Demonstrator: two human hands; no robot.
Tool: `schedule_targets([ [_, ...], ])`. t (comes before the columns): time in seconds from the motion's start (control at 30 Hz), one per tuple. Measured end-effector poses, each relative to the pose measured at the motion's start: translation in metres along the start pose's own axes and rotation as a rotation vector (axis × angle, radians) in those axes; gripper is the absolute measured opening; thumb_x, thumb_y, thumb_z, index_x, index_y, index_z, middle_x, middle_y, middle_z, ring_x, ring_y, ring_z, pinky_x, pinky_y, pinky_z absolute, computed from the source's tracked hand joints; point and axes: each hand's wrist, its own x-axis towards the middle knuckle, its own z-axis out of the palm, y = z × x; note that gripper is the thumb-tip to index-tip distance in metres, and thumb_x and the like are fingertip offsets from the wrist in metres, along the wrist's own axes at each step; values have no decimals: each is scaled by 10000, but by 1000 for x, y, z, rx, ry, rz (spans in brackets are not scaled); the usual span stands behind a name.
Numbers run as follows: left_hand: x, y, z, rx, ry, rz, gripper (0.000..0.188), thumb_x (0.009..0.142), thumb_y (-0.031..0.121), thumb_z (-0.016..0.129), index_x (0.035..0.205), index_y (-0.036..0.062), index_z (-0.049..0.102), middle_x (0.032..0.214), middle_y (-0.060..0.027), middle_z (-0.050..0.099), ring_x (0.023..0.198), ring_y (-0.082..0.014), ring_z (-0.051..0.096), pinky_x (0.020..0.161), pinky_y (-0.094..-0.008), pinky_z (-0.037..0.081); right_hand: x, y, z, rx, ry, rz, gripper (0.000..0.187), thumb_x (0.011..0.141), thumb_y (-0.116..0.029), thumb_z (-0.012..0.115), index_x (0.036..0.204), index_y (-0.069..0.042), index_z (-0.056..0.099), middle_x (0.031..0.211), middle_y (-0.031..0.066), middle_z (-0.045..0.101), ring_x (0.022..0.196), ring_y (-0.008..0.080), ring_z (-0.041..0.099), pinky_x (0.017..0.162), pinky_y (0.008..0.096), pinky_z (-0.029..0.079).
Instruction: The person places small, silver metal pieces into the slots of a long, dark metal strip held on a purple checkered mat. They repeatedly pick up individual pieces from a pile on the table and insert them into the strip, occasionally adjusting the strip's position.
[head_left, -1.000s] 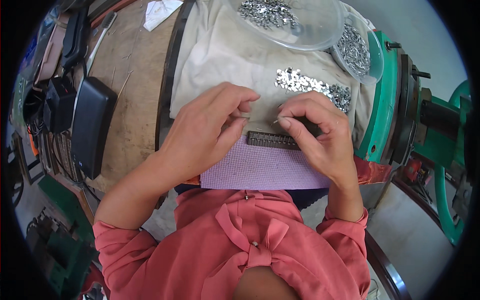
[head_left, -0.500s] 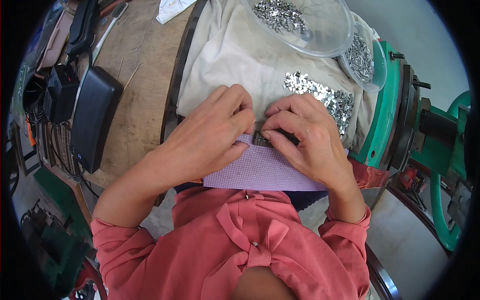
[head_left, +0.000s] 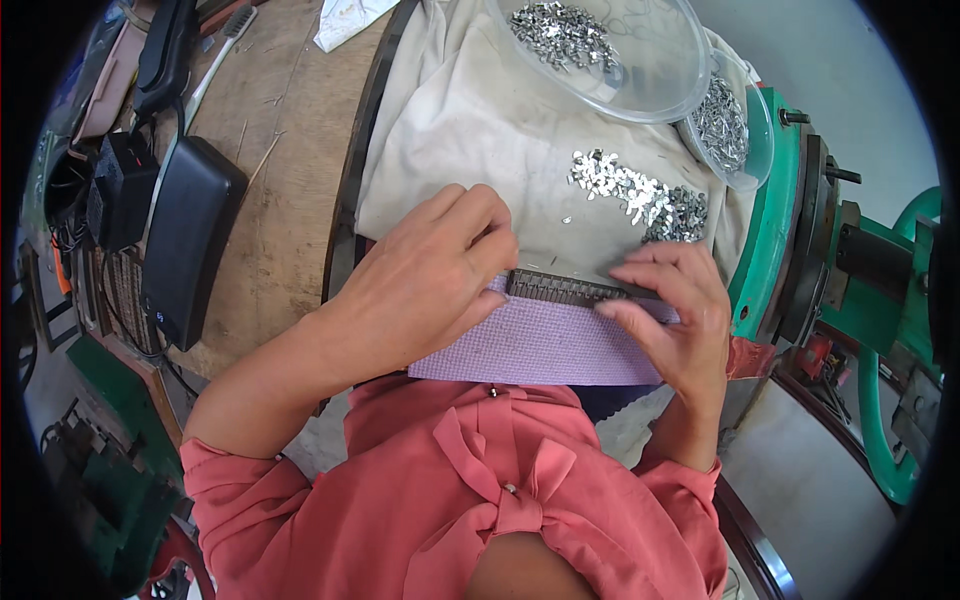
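A dark slotted metal bar (head_left: 555,288) lies along the far edge of a lavender woven-textured mat (head_left: 520,340), just in front of me. My left hand (head_left: 430,275) is at the bar's left end, its fingers curled and pressed together. Whatever those fingertips pinch is hidden from view. At the right end, my right hand (head_left: 685,315) straddles the bar, thumb on the near edge and fingers on the far edge. Small shiny silver metal pieces (head_left: 640,195) lie in a loose heap on the cream cloth (head_left: 470,130) beyond the hands.
A large clear plastic tub (head_left: 650,105) and a smaller clear tub (head_left: 752,165) hold more metal bits at the back. Green machinery (head_left: 770,230) stands at the right. Leftward, a wooden board (head_left: 290,120) bears a black device (head_left: 195,235) and a toothbrush (head_left: 215,70).
My right hand has moved right along the bar from near its left end, uncovering the slots. The left hand has shifted only slightly.
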Motion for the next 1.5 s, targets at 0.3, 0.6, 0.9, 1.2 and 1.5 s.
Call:
schedule_targets([
  [0.3, 1, 3, 1, 76, 1, -2, 308, 667, 29, 806, 914, 27, 623, 1029, -99, 561, 942, -311, 573, 773, -399, 477, -32, 9, 21, -102, 189, 3, 340, 643, -182, 870, 952, -93, 761, 894, 19, 650, 861, 243, 584, 765, 379, 418],
  [0.6, -7, 16, 9, 122, 6, 49, 261, 661, 35, 790, 859, 33, 619, 979, -87, 575, 889, -291, 578, 756, -400, 468, -47, 10, 18, -76, 184, -37, 314, 648, -153, 864, 939, -91, 765, 843, 9, 641, 817, 226, 575, 718, 359, 387],
  [0.9, -27, 23, 13, 94, -18, -57, 301, 674, 16, 815, 925, 48, 653, 1037, -95, 590, 913, -299, 605, 753, -388, 501, -35, 5, -1, 25, -18, -19, 256, 682, -145, 849, 915, -88, 761, 838, 14, 642, 840, 247, 589, 766, 373, 415],
  [1.2, -10, 20, -5, 176, -61, -98, 242, 789, 27, 741, 1006, 48, 635, 1048, -103, 580, 874, -315, 642, 724, -408, 525, 11, 2, 14, 108, -1, -9, 134, 763, -131, 798, 849, -63, 721, 813, 83, 633, 787, 306, 645, 704, 415, 485],
  [1.5, 6, 13, -2, 268, -114, -92, 155, 812, 72, 738, 931, 62, 638, 961, -70, 576, 820, -292, 640, 701, -405, 521, 21, -12, 18, -76, -108, -88, 101, 778, -125, 730, 811, -45, 680, 801, 112, 597, 806, 319, 646, 723, 429, 502],
])
